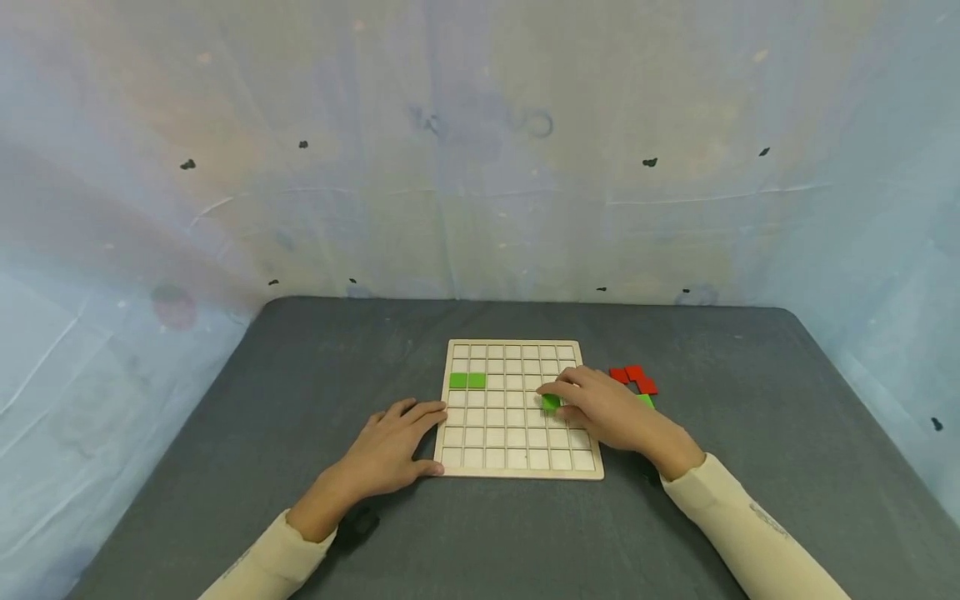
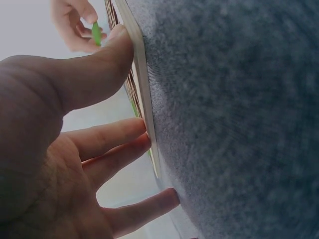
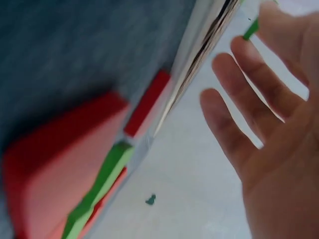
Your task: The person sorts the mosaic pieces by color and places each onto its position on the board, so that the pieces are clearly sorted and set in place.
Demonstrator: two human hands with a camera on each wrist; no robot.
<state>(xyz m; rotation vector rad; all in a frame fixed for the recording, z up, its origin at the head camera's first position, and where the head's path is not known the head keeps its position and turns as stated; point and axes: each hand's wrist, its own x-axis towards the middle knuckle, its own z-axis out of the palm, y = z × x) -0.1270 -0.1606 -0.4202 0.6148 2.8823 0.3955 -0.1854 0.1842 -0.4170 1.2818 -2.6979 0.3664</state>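
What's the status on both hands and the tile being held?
Right hand pinching green tile over board. Left hand touching board's left edge. Red tiles off the board's right side, apparently not in the way.

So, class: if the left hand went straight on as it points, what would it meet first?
The board: the left hand has its thumb and some fingertips at the left edge, apparently touching it.
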